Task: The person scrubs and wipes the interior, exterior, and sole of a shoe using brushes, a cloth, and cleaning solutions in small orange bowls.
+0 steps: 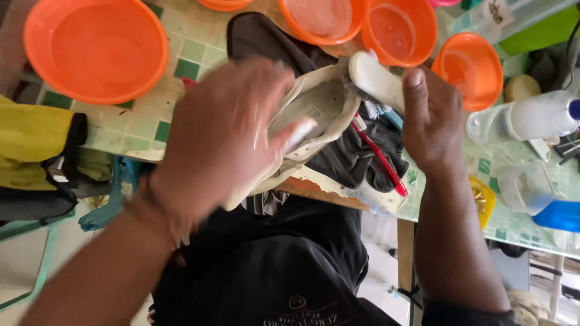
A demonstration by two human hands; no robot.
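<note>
My left hand [220,139] is blurred with motion and grips a pale, worn shoe insole [314,108] from above, over the front edge of the tiled table [151,121]. My right hand [432,118] holds a white brush [377,78] whose head rests against the upper end of the insole. Beneath them lies a dark cloth [350,160], and a red toothbrush [380,160] lies on that cloth. A black insole-shaped piece [266,39] sits just behind the pale one.
Several orange plastic basins stand on the table: a large one [96,48] at the far left, others [399,30] along the back and one [471,69] at the right. A clear bottle with a blue cap [525,118] lies on the right. A yellow-and-black bag [36,157] sits at the left.
</note>
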